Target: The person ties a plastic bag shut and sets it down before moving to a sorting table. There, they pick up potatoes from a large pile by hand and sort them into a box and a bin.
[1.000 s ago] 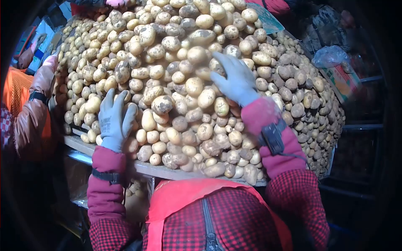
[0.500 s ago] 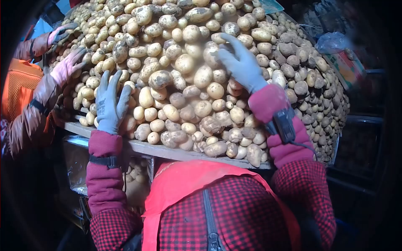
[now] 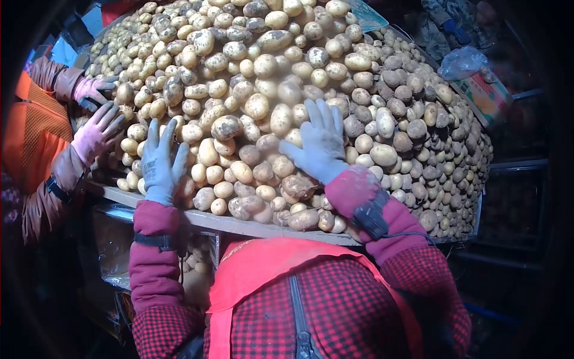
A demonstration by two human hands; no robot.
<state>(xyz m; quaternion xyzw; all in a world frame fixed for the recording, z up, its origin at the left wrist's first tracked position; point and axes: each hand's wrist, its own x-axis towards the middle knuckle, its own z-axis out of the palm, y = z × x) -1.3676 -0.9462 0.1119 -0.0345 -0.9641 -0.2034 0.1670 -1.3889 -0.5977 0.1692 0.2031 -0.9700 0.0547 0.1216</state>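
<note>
A large heap of potatoes [image 3: 239, 102] lies before me, yellow ones with patches of dark soil. My left hand [image 3: 161, 164], in a grey glove, rests with fingers apart on the near left part of the heap. My right hand [image 3: 318, 143], gloved the same way, lies palm down on the potatoes right of the middle. Its fingers are spread and point away from me. Neither hand is wrapped round a potato. What lies under the right palm is hidden.
At the left a co-worker's two gloved hands [image 3: 97, 131] touch the heap. A grey edge [image 3: 239, 225] runs along its near side. Beyond it at the right lie a printed carton [image 3: 485, 96] and a plastic bag [image 3: 463, 63]. Below the edge, a box [image 3: 110, 239] holds clear wrapping.
My right hand has moved left and nearer to me, and smaller potatoes show where it was. My left hand has shifted slightly nearer. The co-worker's hands have moved a little lower in view.
</note>
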